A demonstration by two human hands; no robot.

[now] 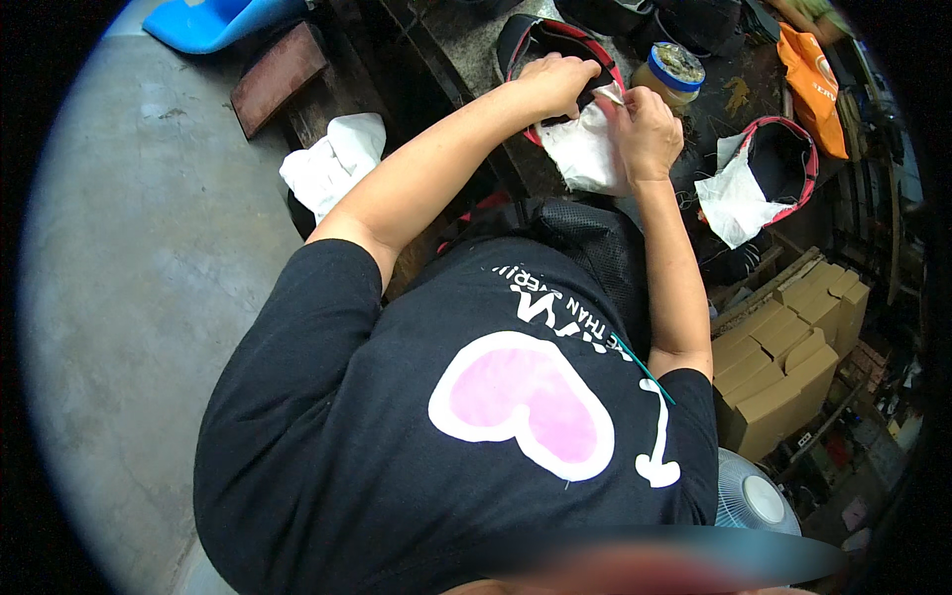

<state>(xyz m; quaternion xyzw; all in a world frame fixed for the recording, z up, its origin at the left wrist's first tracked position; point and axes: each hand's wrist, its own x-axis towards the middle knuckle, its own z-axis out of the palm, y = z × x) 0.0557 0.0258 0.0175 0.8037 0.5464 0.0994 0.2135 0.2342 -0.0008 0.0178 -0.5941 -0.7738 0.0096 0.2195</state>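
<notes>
A black piece with red edging [510, 48], curved like a shoe upper, lies on the workbench in front of me. White cloth [585, 154] hangs from its near side. My left hand [560, 83] is closed over the piece at the cloth's upper edge, its fingertips partly hidden. With fingers bent together, my right hand [650, 137] pinches the cloth's upper right corner. Close beyond that hand stands an open jar [670, 73] with a blue rim and pale, paste-like contents. A similar red-edged black piece [808, 164] with white cloth lies to the right.
More black pieces [699, 25] and an orange bag [811, 89] are at the bench's far side. Left of the bench are a white cloth bundle [337, 164], a reddish board [280, 79] and a blue plastic item [223, 22]. Cardboard boxes [783, 347] and a fan [759, 496] stand at right.
</notes>
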